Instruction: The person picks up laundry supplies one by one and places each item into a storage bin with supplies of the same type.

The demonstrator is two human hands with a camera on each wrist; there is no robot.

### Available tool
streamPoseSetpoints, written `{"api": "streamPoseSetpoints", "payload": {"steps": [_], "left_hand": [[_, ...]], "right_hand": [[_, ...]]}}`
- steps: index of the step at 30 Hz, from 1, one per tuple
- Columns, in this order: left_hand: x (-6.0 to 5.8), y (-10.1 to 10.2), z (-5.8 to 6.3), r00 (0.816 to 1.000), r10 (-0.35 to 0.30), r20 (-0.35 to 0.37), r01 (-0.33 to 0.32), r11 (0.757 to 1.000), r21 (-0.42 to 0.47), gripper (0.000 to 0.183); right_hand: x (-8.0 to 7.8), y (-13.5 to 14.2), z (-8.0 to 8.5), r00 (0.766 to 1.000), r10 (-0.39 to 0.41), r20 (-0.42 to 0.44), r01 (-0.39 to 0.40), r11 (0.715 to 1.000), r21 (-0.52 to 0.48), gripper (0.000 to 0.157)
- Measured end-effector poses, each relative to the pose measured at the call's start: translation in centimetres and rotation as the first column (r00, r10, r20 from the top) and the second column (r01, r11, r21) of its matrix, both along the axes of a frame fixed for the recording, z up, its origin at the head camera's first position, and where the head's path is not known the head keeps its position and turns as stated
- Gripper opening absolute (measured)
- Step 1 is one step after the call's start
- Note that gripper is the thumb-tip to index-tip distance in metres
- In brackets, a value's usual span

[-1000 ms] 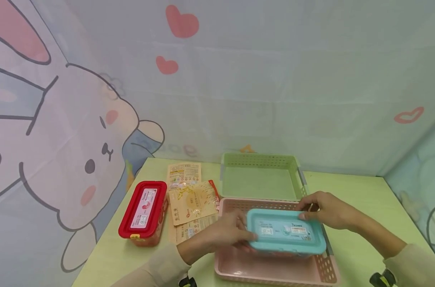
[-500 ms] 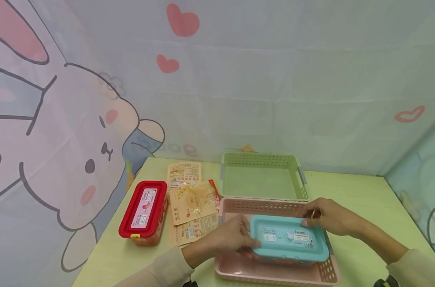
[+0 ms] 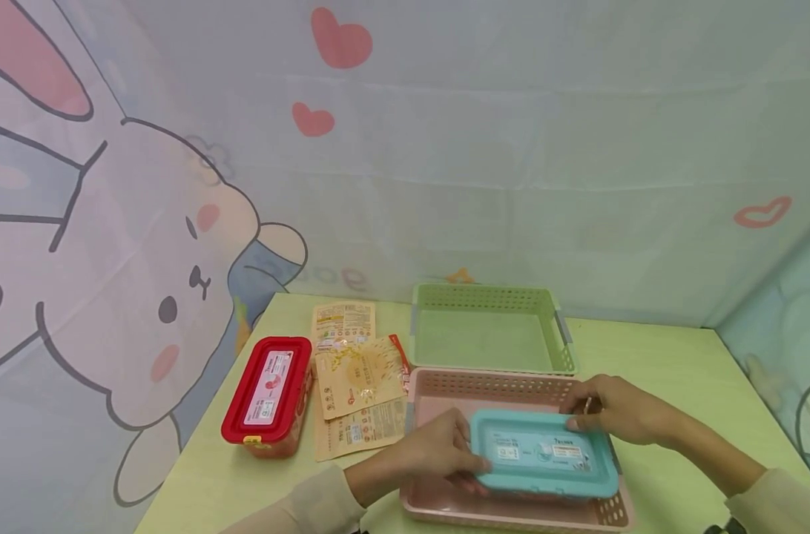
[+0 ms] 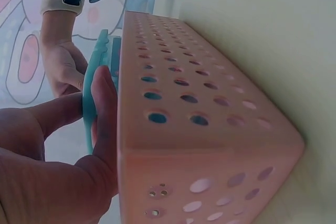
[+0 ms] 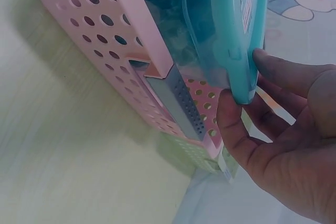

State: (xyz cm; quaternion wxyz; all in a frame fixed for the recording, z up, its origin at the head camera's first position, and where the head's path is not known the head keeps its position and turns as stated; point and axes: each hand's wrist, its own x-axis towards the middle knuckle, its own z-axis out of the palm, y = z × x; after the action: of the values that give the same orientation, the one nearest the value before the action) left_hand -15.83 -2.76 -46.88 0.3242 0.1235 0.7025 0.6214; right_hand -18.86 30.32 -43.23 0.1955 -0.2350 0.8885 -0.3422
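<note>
A pale cloth wall [image 3: 512, 148] hangs behind a light green table [image 3: 672, 356]. It has a big cartoon bunny [image 3: 158, 297] on the left and red hearts [image 3: 341, 37] higher up.

On the left of the table sits a red box [image 3: 268, 397] with a white label on its lid. Just right of it lie flat orange food packets [image 3: 354, 374] with print too small to read. Farther back stands a green basket [image 3: 488, 330]. Right in front of it, touching it, is a pink basket [image 3: 512, 508] with round holes in its walls.

The left hand [image 3: 432, 452] holds the left end of a blue box [image 3: 545, 452], with thumb on the lid and fingers curled under the edge. The right hand [image 3: 615, 408] pinches the far right end the same way; in the right wrist view the thumb sits under the lid rim and the fingertips [image 5: 268, 59] on top. The blue box is inside the pink basket, and I cannot tell if it touches the bottom yet.

The box looks like hard, smooth plastic, so it keeps its shape but could slip. It seems light enough for two hands. The short ends, under the lid rim, look like the best place to hold. Its lid has white labels [image 3: 565, 451] with tiny writing I cannot read.
</note>
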Motion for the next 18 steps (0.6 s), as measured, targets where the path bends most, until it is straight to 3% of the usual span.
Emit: {"api": "streamPoseSetpoints", "payload": {"steps": [6, 13, 18], "left_hand": [[0.27, -0.02, 0.14, 0.998, -0.051, 0.027, 0.050, 0.998, 0.032, 0.033], [0.54, 0.06, 0.06, 0.994, -0.073, 0.081, 0.068, 0.996, 0.057, 0.034], [0.69, 0.16, -0.08, 0.994, -0.074, 0.080, 0.069, 0.996, 0.062, 0.033]], "right_hand": [[0.37, 0.38, -0.13, 0.998, 0.058, 0.026, -0.057, 0.997, -0.043, 0.005], [0.84, 0.39, 0.00, 0.997, 0.059, 0.049, -0.056, 0.997, -0.059, 0.004], [0.89, 0.47, -0.14, 0.997, 0.057, 0.058, -0.053, 0.997, -0.064, 0.004]]}}
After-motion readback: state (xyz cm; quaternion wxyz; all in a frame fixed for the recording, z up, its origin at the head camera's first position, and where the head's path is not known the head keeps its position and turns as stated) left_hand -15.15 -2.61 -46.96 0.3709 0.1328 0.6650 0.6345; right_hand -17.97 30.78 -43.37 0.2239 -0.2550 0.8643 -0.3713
